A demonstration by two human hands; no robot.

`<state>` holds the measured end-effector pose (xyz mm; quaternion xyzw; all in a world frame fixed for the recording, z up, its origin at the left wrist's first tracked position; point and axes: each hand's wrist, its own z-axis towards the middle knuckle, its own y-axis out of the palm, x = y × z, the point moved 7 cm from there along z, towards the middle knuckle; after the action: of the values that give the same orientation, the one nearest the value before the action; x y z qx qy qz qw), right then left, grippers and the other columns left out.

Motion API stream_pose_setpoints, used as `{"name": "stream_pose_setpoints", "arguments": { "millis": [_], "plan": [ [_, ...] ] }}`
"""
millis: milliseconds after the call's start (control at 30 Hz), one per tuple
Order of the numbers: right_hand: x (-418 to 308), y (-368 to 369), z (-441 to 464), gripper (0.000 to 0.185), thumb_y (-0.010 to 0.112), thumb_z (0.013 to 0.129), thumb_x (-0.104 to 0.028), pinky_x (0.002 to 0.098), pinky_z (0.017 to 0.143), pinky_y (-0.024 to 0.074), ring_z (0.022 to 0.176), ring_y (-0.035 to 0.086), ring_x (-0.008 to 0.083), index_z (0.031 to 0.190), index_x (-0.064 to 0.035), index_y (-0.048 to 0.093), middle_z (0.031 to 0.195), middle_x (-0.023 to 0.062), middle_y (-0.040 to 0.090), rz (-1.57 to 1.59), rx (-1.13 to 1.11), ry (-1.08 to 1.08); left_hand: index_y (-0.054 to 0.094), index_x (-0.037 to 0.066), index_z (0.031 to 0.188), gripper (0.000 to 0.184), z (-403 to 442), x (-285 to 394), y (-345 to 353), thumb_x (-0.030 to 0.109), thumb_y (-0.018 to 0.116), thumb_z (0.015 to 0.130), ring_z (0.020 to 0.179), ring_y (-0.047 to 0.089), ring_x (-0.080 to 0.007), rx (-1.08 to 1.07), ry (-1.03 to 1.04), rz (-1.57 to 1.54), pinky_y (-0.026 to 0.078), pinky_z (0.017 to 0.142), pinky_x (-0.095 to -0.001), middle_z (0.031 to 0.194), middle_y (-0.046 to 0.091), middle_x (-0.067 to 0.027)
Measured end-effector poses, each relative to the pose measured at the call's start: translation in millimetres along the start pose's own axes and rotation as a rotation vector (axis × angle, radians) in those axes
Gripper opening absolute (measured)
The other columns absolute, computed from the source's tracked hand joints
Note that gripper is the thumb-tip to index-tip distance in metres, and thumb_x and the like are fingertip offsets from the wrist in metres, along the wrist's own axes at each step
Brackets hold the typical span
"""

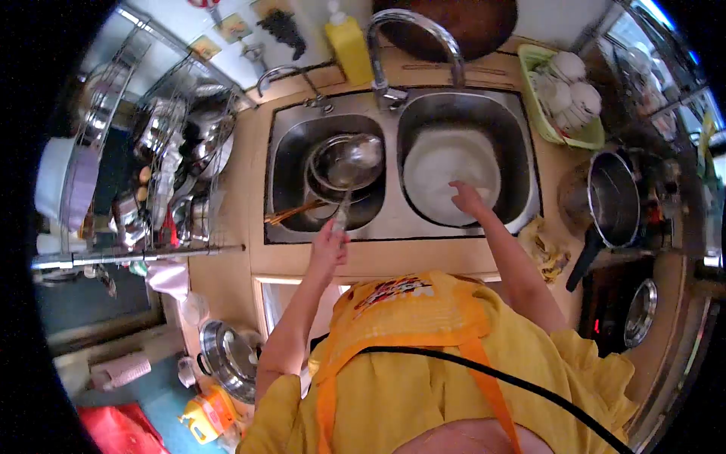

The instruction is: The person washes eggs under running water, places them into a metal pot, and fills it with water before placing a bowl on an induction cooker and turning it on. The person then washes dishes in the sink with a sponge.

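Observation:
My left hand (330, 244) is closed around the handle of a metal ladle (355, 155). The ladle's shiny round bowl is over the left sink basin (287, 163), above metal bowls (321, 168) stacked there. A bundle of wooden chopsticks (293, 213) lies across the front edge of that basin, left of my left hand. My right hand (469, 198) is over a large whitish round tub (435, 163) in the right sink basin (516, 163). A finger points out toward the tub's middle; the other fingers are partly hidden, and I see nothing held.
A chrome faucet (412, 17) arches behind the sinks, beside a yellow pump bottle (349, 47). At right are a green basket (538, 113) of white bowls, a crumpled yellow cloth (546, 253) and a deep pot (578, 193) with a black handle. A wire rack (136, 257) holds metal cookware at left.

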<state>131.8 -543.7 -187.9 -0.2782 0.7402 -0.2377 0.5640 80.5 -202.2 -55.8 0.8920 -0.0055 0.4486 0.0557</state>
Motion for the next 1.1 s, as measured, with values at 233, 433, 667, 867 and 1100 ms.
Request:
{"name": "stream_pose_setpoints", "arguments": {
  "millis": [233,433,667,867,1100],
  "plan": [
    [-6,-43,-21,0.039,0.059,0.07,-0.018,0.0388,0.074,0.043,0.083,0.053,0.0363,0.106,-0.0033,0.051,0.088,0.0217,0.057,-0.339,0.126,-0.139,0.042,0.006,0.091,0.008,72,-24,-25,0.006,0.04,0.082,0.046,0.033,-0.0067,-0.005,-0.223,-0.384,0.027,0.038,-0.018,0.068,0.044,-0.0051],
    [-92,-160,-95,0.026,0.054,0.076,-0.012,0.0356,0.075,0.043,0.085,0.055,0.0318,0.098,0.0003,0.055,0.089,0.0184,0.058,-0.108,0.386,-0.161,0.044,0.004,0.09,0.01,99,-25,-19,0.002,0.04,0.08,0.049,0.04,-0.0096,-0.126,-0.215,-0.323,0.033,0.041,-0.0193,0.069,0.047,-0.0065],
    [-72,-263,-194,0.033,0.044,0.071,0.007,0.0343,0.079,0.0423,0.089,0.053,0.0303,0.101,-0.0029,0.053,0.096,0.0146,0.056,-0.345,0.643,-0.072,0.048,0.006,0.093,0.014,101,-31,-29,0.005,0.046,0.079,0.052,0.045,-0.0088,-0.196,-0.06,0.092,0.039,0.044,-0.0222,0.066,0.048,-0.001],
    [13,-280,-263,0.056,0.042,0.061,0.016,0.0358,0.09,0.0332,0.1,0.043,0.0325,0.113,-0.0044,0.042,0.106,0.0153,0.048,-0.572,0.521,0.115,0.052,0.01,0.103,0.025,86,-24,-40,0.013,0.052,0.079,0.058,0.047,-0.0061,-0.038,0.019,0.364,0.036,0.046,-0.0208,0.07,0.05,0.0046],
    [21,-272,-259,0.055,0.058,0.06,-0.001,0.0386,0.082,0.0354,0.096,0.045,0.0328,0.111,-0.0022,0.039,0.101,0.0179,0.048,-0.727,0.501,-0.034,0.05,0.007,0.11,0.034,77,-18,-59,0.011,0.054,0.077,0.075,0.051,-0.0087,0.108,0.091,0.415,0.039,0.058,-0.0214,0.09,0.055,0.001]
  ]
}}
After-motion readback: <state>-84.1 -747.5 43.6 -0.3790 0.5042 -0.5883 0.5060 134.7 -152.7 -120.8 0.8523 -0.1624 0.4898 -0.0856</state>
